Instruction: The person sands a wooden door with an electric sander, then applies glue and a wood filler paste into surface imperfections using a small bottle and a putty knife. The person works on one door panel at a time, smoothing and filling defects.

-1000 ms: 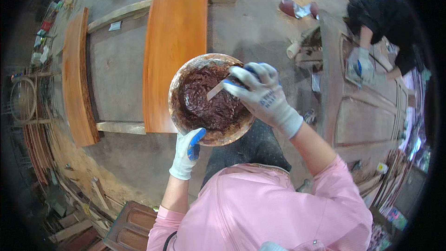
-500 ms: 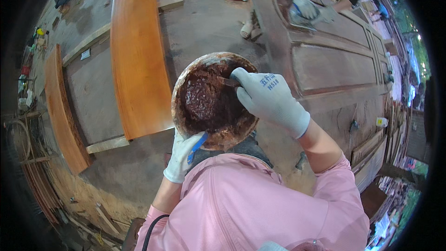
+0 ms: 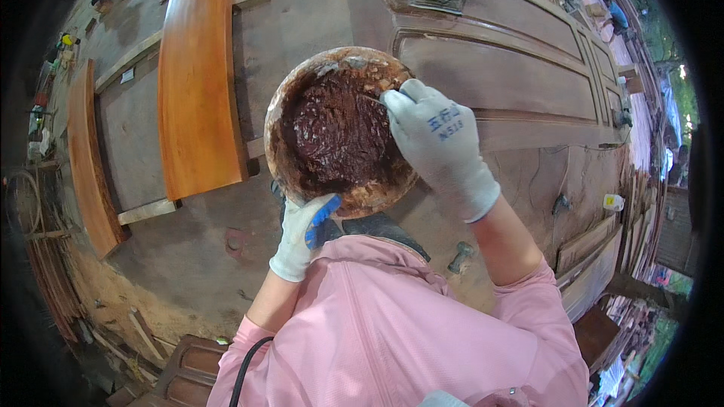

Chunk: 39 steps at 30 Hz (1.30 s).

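Above the pink-shirted chest, bowl (image 3: 302, 98) of dark brown paste held at its near rim by gloved left hand (image 3: 302, 235), fingers curled underneath. Gloved right hand (image 3: 439, 143) over bowl's far-right side, closed on a stirring tool (image 3: 371, 98) sunk in paste.

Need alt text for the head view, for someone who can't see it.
A gloved left hand holds a round bowl of dark reddish-brown paste while the gloved right hand works a small tool in it. Beyond lie a carved wooden door and orange planks.
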{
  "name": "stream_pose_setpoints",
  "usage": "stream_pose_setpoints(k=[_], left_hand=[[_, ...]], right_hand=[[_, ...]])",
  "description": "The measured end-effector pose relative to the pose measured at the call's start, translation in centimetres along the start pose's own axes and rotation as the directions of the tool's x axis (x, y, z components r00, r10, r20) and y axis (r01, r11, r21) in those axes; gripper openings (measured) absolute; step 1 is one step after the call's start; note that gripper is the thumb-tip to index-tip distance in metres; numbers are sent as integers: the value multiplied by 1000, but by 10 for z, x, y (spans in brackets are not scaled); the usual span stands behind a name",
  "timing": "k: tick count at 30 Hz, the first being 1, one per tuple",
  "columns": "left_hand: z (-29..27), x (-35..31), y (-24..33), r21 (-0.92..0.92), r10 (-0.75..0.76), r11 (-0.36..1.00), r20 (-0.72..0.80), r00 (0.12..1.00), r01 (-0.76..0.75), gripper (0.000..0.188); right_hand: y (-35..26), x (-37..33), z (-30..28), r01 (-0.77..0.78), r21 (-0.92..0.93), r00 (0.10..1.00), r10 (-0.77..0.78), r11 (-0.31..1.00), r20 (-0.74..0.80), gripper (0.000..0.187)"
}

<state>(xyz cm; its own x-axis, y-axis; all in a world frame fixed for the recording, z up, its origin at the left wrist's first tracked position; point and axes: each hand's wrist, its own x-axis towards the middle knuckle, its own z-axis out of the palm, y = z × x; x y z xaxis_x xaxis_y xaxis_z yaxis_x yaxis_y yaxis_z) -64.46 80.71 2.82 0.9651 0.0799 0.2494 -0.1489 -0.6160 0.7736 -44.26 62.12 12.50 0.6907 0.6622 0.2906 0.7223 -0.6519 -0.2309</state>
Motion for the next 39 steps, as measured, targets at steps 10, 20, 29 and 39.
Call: stream_pose_setpoints(k=[10,20,29,39], left_hand=[[6,-3,-18,-49,-110,993,-58,992,107,33],[3,4,-14,-140,-57,989,-44,997,50,40],[12,6,-2,85,151,986,-121,981,-142,46],[-4,10,1,51,135,990,-163,977,-128,42]], right_hand=[[-30,6,14,142,-61,989,-138,988,59,20],[-48,-32,1,236,-134,962,-212,963,172,26],[-25,-28,-34,126,-90,982,-137,988,-131,31],[-25,-30,-30,319,-206,945,-293,925,146,22]])
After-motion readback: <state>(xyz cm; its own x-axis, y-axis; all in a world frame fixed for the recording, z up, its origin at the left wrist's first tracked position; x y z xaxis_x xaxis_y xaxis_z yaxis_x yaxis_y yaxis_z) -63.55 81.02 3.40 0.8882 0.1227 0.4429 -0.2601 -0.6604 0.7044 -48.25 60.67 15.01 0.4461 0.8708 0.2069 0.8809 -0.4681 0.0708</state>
